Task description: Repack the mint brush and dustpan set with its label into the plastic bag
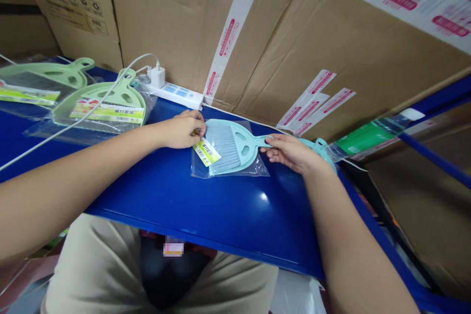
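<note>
Crosswise, near the middle of the blue tabletop [221, 211], lying flat between both hands: a turquoise brush [235, 144] with its clear plastic bag [259, 170]. Pointing bristles to the person's left and handle to the right, with the long axis running nearly parallel to the tabletop's near edge. Gripped at the handle by the right hand [290, 151], thumb above and fingers curled below. Over at the bristle end, bent fingers on the left hand [186, 130], close against the bag's left edge and the yellow label [207, 152]; cannot tell exactly what is pinched there. Hidden behind the right hand, the end of the handle; partly covered by the wrist, another turquoise piece [321, 145], beside a green-labelled bottle [368, 135]. Hard to make out, whether a pan lies beneath the bristles. To the left, two bagged green dustpans [101, 89], the farther cut off by the picture's edge.
</note>
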`<state>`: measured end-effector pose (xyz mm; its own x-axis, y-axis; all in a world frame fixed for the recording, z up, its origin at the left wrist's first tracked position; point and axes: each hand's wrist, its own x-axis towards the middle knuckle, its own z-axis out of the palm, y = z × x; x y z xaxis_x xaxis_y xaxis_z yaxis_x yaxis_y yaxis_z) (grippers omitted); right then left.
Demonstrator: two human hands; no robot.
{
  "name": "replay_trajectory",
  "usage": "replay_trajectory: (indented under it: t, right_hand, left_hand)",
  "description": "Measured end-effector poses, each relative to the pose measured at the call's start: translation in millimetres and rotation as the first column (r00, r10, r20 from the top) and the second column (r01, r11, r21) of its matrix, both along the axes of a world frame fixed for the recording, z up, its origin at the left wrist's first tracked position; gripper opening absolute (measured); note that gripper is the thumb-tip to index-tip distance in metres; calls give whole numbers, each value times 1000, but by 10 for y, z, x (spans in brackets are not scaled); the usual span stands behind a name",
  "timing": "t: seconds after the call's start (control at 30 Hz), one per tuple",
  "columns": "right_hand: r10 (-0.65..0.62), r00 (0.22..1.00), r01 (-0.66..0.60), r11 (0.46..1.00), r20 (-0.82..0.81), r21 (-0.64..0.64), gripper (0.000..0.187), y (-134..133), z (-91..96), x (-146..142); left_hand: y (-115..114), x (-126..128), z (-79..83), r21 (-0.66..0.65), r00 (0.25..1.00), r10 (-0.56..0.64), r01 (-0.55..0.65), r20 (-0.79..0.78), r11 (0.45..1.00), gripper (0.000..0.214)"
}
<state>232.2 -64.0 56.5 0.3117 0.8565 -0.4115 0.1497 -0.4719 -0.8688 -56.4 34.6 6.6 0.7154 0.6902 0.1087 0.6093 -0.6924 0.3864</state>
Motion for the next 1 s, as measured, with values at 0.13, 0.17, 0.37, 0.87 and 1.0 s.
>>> replay_trajectory:
  t: [0.13, 0.17, 0.37, 0.87, 1.0]
  right_hand:
    - [-27, 999, 26, 999, 18, 36, 40, -35, 62, 94]
    - [-47, 999, 46, 998, 25, 40, 40, -48, 85, 111]
    - [-164, 986, 163, 986, 36, 41, 44, -96, 175, 125]
    - [-328, 945, 322, 929, 2, 181, 37, -128, 287, 263]
    - [-264, 964, 267, 944, -41, 195, 45, -88, 234, 145]
  left_hand:
    - [56, -46, 7, 26, 999, -33, 33, -19, 999, 15]
    - [59, -52, 13, 22, 999, -31, 32, -28, 999, 15]
    - [-37, -18, 63, 33, 999, -15, 16, -32, 999, 43]
    - [4, -75, 104, 77, 991, -129, 132, -33, 988, 28]
    - [-39, -24, 85, 14, 932, -14, 10, 362, 1000, 26]
